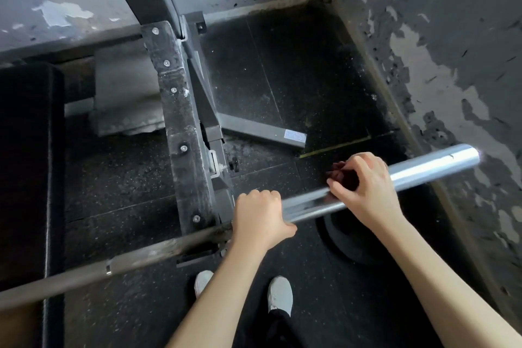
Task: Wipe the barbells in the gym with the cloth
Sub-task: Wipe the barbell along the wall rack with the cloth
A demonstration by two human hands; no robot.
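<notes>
The barbell [423, 171] lies lower left to upper right, shiny end rightward. The left hand [260, 219] wraps it; the right hand [367, 189] pinches what seems a dark red cloth [343, 176] on it.

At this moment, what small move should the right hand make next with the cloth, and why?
Probably slide the right hand and its cloth outward along the barbell toward the free end. The left hand grips the barbell beside the rack, steadying it, and the cloth sits partway along the shiny end section, with bare metal beyond it.
</notes>
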